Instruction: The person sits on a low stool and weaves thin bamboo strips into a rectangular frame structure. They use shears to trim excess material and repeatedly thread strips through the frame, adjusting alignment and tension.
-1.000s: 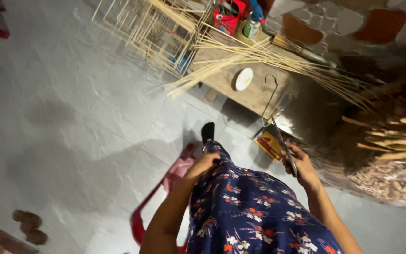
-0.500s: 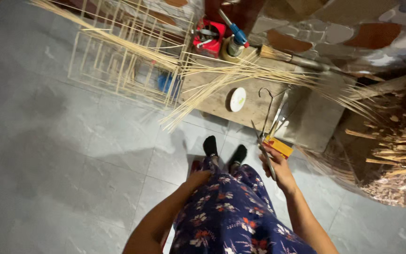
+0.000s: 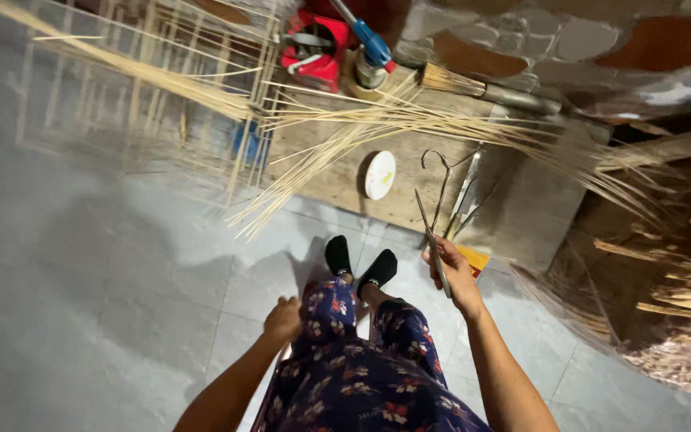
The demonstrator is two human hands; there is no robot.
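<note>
My right hand (image 3: 456,278) is shut on a long thin blade-like tool (image 3: 432,240) that points up toward the wooden board (image 3: 337,180); a yellow box (image 3: 473,258) shows just behind the hand. My left hand (image 3: 284,319) rests closed against the floral blue garment (image 3: 361,376) on my lap, and I cannot tell whether it grips the cloth. My feet in black socks (image 3: 359,262) rest on the grey tiled floor. A bundle of thin bamboo sticks (image 3: 345,132) lies across the board.
On the board lie a white round lid (image 3: 380,174), a bent metal hook (image 3: 440,180) and a flat blade. Behind stand a red tool (image 3: 313,50), a blue-topped canister (image 3: 372,58) and a stick frame (image 3: 145,80). Wood scraps (image 3: 673,296) pile at right.
The view has tilted forward, bringing the board and sticks closer. My right hand has risen slightly with the tool; my left hand stays on my lap.
</note>
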